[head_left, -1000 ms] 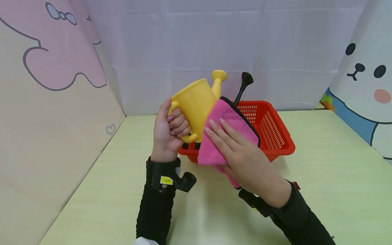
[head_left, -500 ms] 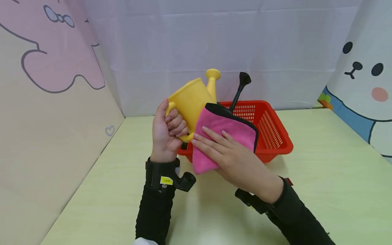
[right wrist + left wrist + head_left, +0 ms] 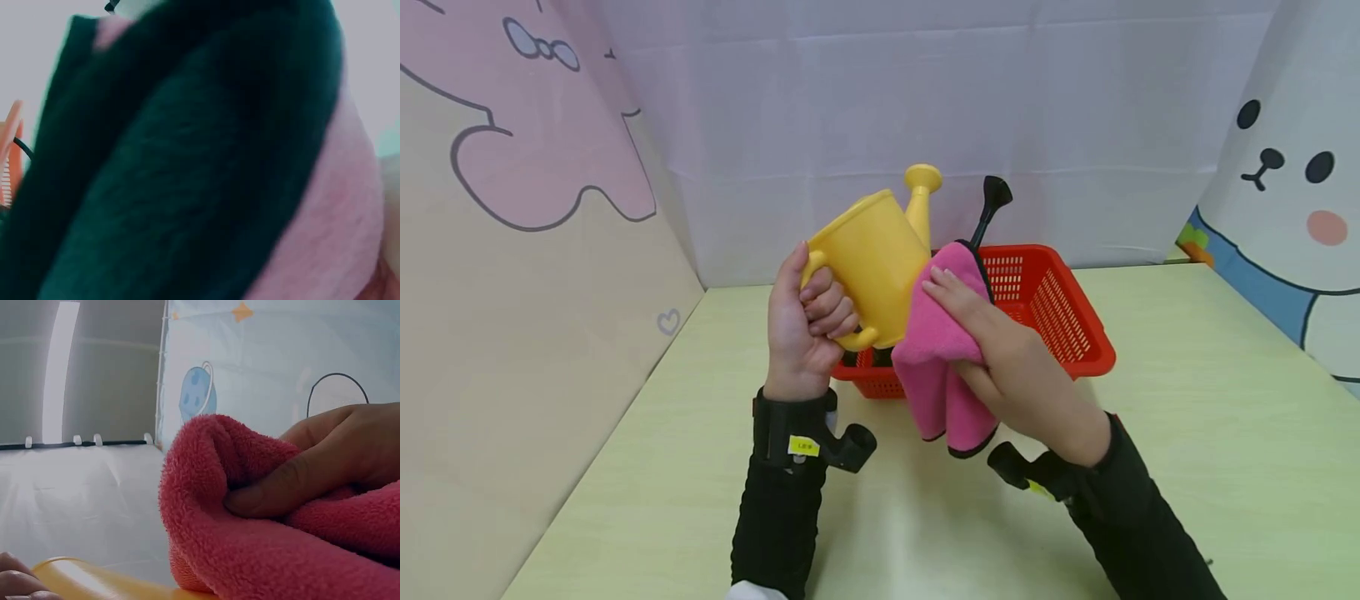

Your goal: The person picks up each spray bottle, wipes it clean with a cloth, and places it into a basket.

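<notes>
My left hand (image 3: 808, 325) grips the handle of a yellow watering can (image 3: 876, 258), which tilts in the air with its spout up to the right. A pink cloth (image 3: 936, 333) with a dark edge is in my right hand (image 3: 1007, 358). The cloth lies against the right side of the can. In the left wrist view the right thumb (image 3: 256, 499) presses into a fold of the cloth (image 3: 212, 512), and a bit of the yellow can (image 3: 100, 584) shows below. Cloth (image 3: 187, 162) fills most of the right wrist view and hides the fingers there.
Behind the hands a red basket (image 3: 1067, 325) stands on the pale table (image 3: 700, 467). From it a black piece with a flared end (image 3: 996, 193) sticks up. A printed curtain (image 3: 775, 125) hangs at the back, and a wall (image 3: 512, 350) bounds the left side.
The cloth and right hand slid left, then back right and slightly up along the can. The cloth now hangs more bunched. The left hand and can have barely moved.
</notes>
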Motion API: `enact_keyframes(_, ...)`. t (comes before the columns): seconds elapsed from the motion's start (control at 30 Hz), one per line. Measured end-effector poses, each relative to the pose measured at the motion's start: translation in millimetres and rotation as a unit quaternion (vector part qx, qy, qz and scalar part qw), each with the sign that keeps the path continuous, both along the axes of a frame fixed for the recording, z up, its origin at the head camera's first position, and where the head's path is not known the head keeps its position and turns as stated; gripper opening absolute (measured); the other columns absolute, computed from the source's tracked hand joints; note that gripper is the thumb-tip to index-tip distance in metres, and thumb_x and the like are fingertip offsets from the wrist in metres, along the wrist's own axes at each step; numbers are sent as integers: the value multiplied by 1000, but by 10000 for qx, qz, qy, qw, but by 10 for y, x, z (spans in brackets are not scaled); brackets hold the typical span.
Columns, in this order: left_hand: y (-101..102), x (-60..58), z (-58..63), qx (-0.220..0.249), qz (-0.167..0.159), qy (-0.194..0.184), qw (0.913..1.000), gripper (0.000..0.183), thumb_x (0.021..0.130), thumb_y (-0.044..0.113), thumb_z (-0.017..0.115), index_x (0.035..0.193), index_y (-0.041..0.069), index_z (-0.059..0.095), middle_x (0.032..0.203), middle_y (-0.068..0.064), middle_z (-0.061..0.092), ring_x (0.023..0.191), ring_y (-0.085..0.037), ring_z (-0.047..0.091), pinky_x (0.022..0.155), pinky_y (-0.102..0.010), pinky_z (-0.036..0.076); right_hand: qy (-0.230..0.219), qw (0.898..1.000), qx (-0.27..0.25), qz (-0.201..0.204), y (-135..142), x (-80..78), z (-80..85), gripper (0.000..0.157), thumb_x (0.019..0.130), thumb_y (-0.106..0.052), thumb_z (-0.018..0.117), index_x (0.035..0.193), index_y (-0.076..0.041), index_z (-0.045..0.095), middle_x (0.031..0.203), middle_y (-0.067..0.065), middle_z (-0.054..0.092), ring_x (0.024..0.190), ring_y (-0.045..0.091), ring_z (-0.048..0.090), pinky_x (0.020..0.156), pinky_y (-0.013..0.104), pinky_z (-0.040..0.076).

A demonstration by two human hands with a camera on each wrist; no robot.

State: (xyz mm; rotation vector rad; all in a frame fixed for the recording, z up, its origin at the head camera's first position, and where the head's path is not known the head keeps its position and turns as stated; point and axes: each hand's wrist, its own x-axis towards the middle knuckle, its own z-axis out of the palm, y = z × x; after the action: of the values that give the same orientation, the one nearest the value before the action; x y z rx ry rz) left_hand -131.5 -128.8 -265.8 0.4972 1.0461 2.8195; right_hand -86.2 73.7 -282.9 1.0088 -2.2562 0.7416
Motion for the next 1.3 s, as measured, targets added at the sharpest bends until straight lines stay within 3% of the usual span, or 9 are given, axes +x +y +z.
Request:
enact_keyframes(0.13,-12,19,12,34,-65,11,10000,46,93,36,38,51,16,30,38,8,30,32,-7,23,37,-18,14,-269,9967,-733,-197,36,-83,-25,54,83,-9,54,134,-8,39,134,12,47,119,18,43,88,44,45)
enact_keyframes(0.23,-14,40,18,-34,-123,102,9999,47,93,36,37,51,16,29,38,8,31,31,-7,23,37,-18,12,-730,9885,-1266,-402,73,-134,-34,44,86,-13,52,129,-7,46,119,13,57,96,15,55,79,38,50)
enact_keyframes(0.4,-11,73,25,-152,-243,287,9992,47,94,35,32,51,17,28,38,9,31,31,-6,24,37,-19,11,-1890,9600,-2045,-313,120,-211,-11,31,91,-23,43,116,-8,53,105,8,58,81,14,51,69,24,45)
enact_keyframes(0.53,5,74,22,-75,-379,311,9988,47,95,34,30,51,17,26,39,8,26,31,-6,22,37,-18,11,-2188,9480,-2291,-315,131,-221,4,33,92,-27,42,117,-9,53,99,7,57,78,17,51,67,21,43)
enact_keyframes(0.67,41,46,10,-74,-429,255,9987,46,95,33,29,52,16,24,39,7,23,31,-6,20,37,-18,10,-1523,9569,-2425,-479,76,-223,-30,31,91,-24,45,115,-9,56,104,6,59,86,13,53,74,21,45)
enact_keyframes(0.83,82,4,-24,-300,-235,52,9993,46,94,33,32,51,18,26,38,9,27,31,-6,21,36,-17,12,186,9704,-2326,-626,-69,-225,-151,35,84,-9,54,118,-1,53,106,16,63,87,16,58,84,34,49)
enact_keyframes(1.0,109,-21,-51,-556,-117,-65,9984,45,94,32,33,52,19,28,39,10,29,32,-4,23,36,-15,15,1417,9759,-1658,68,-203,-213,-213,39,83,-13,56,118,4,51,115,20,59,110,22,52,94,34,40)
enact_keyframes(1.17,126,-29,-56,-690,-137,-44,9975,44,94,30,33,52,19,28,39,12,29,33,-2,22,36,-14,15,1862,9780,-590,730,-285,-136,-223,42,83,-22,57,116,3,51,118,18,57,117,23,46,95,34,39)
enact_keyframes(1.3,140,-21,-52,-593,-444,-105,9972,44,94,27,33,52,18,28,43,10,23,34,1,23,35,-11,12,1894,9746,163,1187,-338,-86,-224,46,80,-24,62,118,0,51,119,15,57,118,21,45,93,33,41)
